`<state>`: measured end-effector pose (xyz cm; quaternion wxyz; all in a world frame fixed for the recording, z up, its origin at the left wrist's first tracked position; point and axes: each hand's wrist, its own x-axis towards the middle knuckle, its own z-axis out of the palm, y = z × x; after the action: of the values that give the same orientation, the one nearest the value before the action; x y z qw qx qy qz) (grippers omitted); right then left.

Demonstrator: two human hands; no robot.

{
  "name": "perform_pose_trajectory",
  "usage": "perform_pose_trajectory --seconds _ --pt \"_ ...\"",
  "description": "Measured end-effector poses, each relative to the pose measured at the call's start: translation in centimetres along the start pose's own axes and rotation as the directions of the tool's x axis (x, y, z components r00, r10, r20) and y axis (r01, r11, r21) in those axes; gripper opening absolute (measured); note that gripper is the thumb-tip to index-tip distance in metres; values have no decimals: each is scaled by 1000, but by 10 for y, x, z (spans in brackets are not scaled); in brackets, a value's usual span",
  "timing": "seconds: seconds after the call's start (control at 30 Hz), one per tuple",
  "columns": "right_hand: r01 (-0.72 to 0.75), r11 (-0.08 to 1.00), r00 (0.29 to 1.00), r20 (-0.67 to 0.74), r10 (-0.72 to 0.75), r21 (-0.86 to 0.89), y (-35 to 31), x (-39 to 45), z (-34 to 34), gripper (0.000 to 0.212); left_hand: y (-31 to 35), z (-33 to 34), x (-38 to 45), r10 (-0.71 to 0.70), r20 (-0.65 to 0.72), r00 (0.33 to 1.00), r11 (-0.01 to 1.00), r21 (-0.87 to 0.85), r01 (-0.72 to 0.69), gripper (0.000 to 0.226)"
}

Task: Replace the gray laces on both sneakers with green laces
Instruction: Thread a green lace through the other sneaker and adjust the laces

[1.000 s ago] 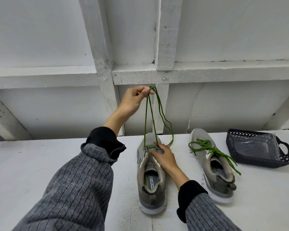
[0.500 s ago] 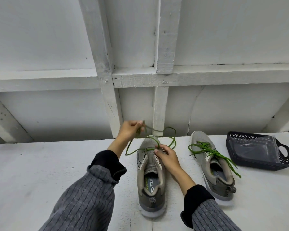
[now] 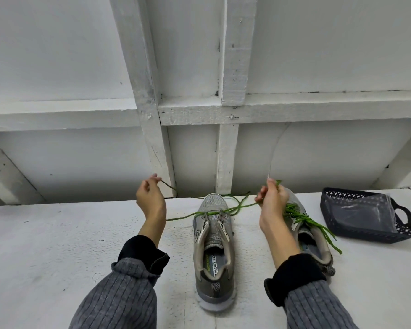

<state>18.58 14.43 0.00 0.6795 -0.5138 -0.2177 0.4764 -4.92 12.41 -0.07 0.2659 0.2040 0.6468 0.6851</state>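
Holding one end of the green lace (image 3: 237, 207) each: left hand (image 3: 150, 198) pinches its end, right hand (image 3: 272, 200) grips the other. Lace threaded through front eyelets of left sneaker (image 3: 214, 252), mid-tabletop (image 3: 45, 245). Right sneaker (image 3: 316, 248), green-laced, beside it; dark basket (image 3: 365, 233) near right edge.

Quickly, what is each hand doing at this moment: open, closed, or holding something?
Left hand: pinches one end of the green lace.
Right hand: grips the other end of the same lace.
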Motion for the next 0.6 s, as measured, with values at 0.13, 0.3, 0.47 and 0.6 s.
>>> perform_pose_trajectory --seconds 0.13,0.3,0.47,0.6 --pt "56 731 997 3 -74 -680 22 10 -16 30 6 -2 5 17 2 1000 989 -150 -17 31" --pt "-13 277 993 21 119 -961 52 -6 -31 39 -15 -5 11 139 268 953 937 275 -214 31" --pt "304 220 951 283 -123 -927 38 -13 -12 37 -1 -6 7 166 643 748 784 374 -495 19" --pt "465 526 873 469 -136 -712 37 -12 3 34 12 -2 3 111 804 584 698 355 -622 11"
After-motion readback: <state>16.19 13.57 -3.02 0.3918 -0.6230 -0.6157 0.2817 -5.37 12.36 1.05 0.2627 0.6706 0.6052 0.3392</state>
